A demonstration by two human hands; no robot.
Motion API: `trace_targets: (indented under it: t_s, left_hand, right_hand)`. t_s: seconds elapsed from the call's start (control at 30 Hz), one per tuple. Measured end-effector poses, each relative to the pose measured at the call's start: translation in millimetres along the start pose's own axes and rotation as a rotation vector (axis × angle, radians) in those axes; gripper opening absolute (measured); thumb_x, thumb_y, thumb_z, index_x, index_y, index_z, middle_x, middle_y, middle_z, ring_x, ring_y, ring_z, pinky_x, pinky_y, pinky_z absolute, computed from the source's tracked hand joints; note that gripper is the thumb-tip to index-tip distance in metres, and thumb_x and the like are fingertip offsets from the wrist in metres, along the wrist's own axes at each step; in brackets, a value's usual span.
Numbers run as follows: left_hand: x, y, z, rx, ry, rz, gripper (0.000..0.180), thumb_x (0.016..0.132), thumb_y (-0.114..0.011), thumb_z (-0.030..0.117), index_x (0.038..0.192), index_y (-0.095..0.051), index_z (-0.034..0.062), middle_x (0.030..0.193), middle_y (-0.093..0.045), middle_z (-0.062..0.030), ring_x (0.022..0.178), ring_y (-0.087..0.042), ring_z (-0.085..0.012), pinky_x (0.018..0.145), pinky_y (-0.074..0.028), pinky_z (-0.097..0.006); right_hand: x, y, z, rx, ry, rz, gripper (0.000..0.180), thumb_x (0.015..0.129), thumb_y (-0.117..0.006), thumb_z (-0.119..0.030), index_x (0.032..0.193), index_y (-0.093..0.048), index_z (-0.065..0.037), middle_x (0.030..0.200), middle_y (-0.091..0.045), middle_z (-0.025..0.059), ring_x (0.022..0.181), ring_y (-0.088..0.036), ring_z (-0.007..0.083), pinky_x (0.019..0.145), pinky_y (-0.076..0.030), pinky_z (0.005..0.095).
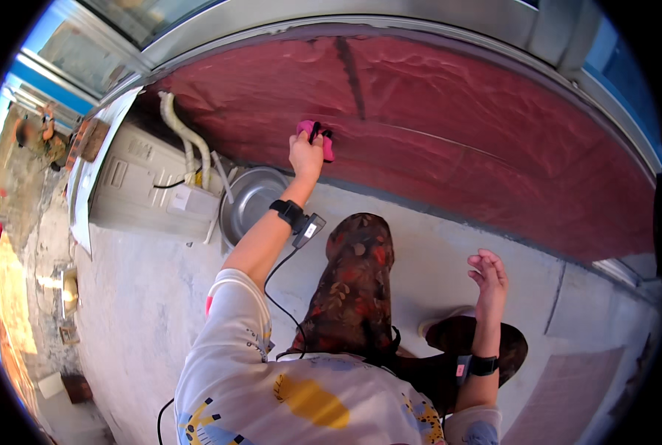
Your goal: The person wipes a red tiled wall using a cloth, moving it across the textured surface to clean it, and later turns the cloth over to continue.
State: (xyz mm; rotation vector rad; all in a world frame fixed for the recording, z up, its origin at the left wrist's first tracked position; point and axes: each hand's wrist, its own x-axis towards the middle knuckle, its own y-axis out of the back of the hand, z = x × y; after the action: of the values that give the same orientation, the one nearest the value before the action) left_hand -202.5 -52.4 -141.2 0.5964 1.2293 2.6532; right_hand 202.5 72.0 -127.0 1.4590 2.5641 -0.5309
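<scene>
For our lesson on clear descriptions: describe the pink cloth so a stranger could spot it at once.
Find the broad dark-red wall across the top. Low on it, above the round grey metal basin, the left hand presses a small crumpled bright-pink cloth against the wall. Nothing else nearby is pink.

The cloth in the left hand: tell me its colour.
Bright pink cloth, pressed by the left hand against the red wall; head view.

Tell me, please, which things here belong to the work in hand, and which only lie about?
In use:
left hand
pink cloth, pressed on the red wall

Lying about:
metal basin
white unit with hoses
right hand, empty
</scene>
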Motion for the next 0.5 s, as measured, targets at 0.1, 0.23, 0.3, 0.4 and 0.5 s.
trace_targets:
  t_s: [0.1, 0.23, 0.3, 0.4, 0.5]
  left_hand:
    - [-14, -14, 29, -0.189, -0.006, -0.035, 0.039, 0.076, -0.071, 0.028, 0.094, -0.049, 0.0012, 0.090, -0.062, -0.0207, 0.090, -0.059, -0.0425, 0.077, -0.045, -0.048]
    - [-21, -31, 61, -0.168, -0.068, -0.141, 0.040, 0.077, -0.070, 0.029, 0.096, -0.048, 0.0022, 0.090, -0.063, -0.0224, 0.088, -0.059, -0.0430, 0.077, -0.045, -0.048]
    - [-19, -28, 66, -0.184, -0.124, -0.184, 0.040, 0.077, -0.070, 0.029, 0.096, -0.049, 0.0020, 0.090, -0.062, -0.0235, 0.089, -0.059, -0.0440, 0.077, -0.045, -0.048]
    - [-13, -12, 71, -0.159, -0.202, -0.266, 0.031, 0.079, -0.068, 0.022, 0.094, -0.050, 0.0014, 0.086, -0.064, -0.0192, 0.082, -0.062, -0.0372, 0.073, -0.047, -0.044]
    - [3, -7, 61, -0.737, 0.157, -0.353, 0.012, 0.085, -0.060, 0.007, 0.095, -0.055, 0.0070, 0.081, -0.060, -0.0027, 0.070, -0.059, -0.0134, 0.056, -0.049, -0.026]
  right_hand:
    - [-1, 3, -5, 0.020, 0.016, 0.005, 0.021, 0.094, -0.053, -0.020, 0.106, -0.063, -0.006, 0.092, -0.066, 0.0034, 0.088, -0.060, 0.0117, 0.076, -0.046, 0.0257]
    - [-9, 11, -11, 0.025, 0.053, 0.009, 0.021, 0.095, -0.052, -0.020, 0.105, -0.063, -0.006, 0.092, -0.066, 0.0036, 0.088, -0.061, 0.0118, 0.076, -0.046, 0.0256]
    - [-9, 14, -10, 0.033, 0.053, 0.007, 0.021, 0.095, -0.052, -0.020, 0.105, -0.063, -0.007, 0.092, -0.066, 0.0036, 0.089, -0.061, 0.0119, 0.076, -0.046, 0.0259]
    - [-11, 19, -9, 0.031, 0.050, -0.005, 0.021, 0.095, -0.052, -0.020, 0.105, -0.063, -0.007, 0.092, -0.066, 0.0037, 0.089, -0.061, 0.0123, 0.076, -0.046, 0.0265]
    - [-17, 20, -12, 0.028, 0.049, 0.003, 0.021, 0.095, -0.052, -0.021, 0.105, -0.063, -0.007, 0.092, -0.066, 0.0038, 0.089, -0.061, 0.0126, 0.076, -0.046, 0.0268]
